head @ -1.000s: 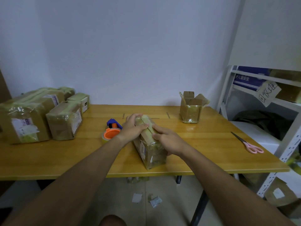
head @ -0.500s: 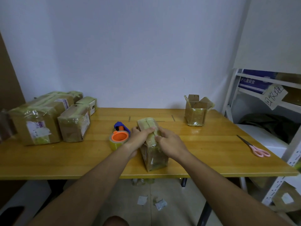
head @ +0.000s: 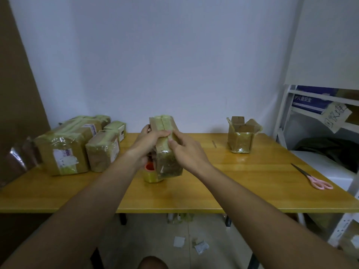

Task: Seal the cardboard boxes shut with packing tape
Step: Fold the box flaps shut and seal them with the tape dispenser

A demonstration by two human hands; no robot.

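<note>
Floor below the table (head: 194, 199): a few paper scraps (head: 196, 244), near its front edge

Both forearms reach in over the table's front edge. Left hand (head: 146, 141) grips the taped box (head: 166, 146), fingers curled round its left side and thumb across the top strip of tape. Right hand (head: 186, 152) grips the same box from the right, thumb pressed on the top beside the left thumb, fingers wrapped down the right face. Box is held tilted, far end up, above the middle of the table; cannot tell whether its near bottom edge touches the wood

Tape roll (head: 149, 172) with orange core sits on the table just under and left of the held box, partly hidden by the box and left wrist

Pink-handled scissors (head: 312, 177) lie flat near the table's right edge, well apart from the box

Open box (head: 241, 135) stands at the table's far right, flaps up, unsealed

Stack of taped parcels (head: 77, 144) at the table's far left, against the wall

White shelf unit (head: 318, 117) right of the table, with a blue carton and a handwritten paper label
</note>
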